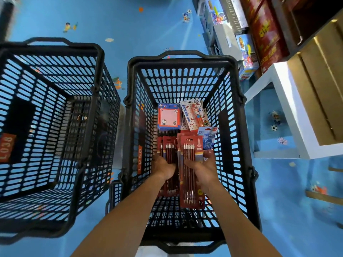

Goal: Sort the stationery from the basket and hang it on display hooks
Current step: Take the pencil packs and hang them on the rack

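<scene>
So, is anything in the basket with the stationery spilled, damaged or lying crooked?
Nothing looks spilled or damaged. Only the pen pack, at the far end of the basket, lies tilted and overlaps its neighbours. The left hand and right hand hold pencil packs.

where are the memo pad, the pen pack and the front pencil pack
memo pad (168, 116), head view, its pink sheet
pen pack (197, 115), head view, the orange pen
front pencil pack (189, 140), head view, its red header

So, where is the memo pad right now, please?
In the head view, the memo pad lies at the far end of the right basket, left of the pen card and beyond the pencil packs.
</scene>
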`<state>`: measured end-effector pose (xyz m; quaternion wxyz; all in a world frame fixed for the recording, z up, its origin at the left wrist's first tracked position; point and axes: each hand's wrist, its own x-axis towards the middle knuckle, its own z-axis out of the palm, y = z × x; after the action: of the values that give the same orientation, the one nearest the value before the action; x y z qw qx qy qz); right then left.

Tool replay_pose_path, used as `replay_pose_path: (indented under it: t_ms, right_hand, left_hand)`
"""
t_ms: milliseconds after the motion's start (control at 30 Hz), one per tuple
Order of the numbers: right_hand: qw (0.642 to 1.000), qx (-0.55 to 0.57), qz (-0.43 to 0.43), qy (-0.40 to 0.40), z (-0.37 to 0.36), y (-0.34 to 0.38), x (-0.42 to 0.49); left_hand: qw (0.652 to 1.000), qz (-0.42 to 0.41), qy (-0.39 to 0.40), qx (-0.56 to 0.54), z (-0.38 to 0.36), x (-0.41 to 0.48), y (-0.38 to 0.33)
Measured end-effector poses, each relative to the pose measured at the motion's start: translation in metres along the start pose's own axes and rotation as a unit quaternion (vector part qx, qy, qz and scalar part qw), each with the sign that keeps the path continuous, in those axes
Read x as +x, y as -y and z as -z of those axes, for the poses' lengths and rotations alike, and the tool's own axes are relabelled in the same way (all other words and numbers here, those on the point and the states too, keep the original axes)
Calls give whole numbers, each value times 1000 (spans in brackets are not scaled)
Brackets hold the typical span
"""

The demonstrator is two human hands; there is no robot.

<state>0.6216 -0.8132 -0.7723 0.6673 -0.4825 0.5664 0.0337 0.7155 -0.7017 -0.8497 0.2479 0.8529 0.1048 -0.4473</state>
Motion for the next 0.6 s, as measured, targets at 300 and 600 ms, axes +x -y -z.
replay_pose_path:
  t_ms: [300, 600]
  right_hand:
    - [999, -6, -20, 48, 3, -1, 5]
    - [998, -17, -25, 57, 3, 0, 5]
  left_hand:
    - [994, 18, -32, 98, -7, -6, -10]
    - [994, 48, -52, 79, -15, -7, -9]
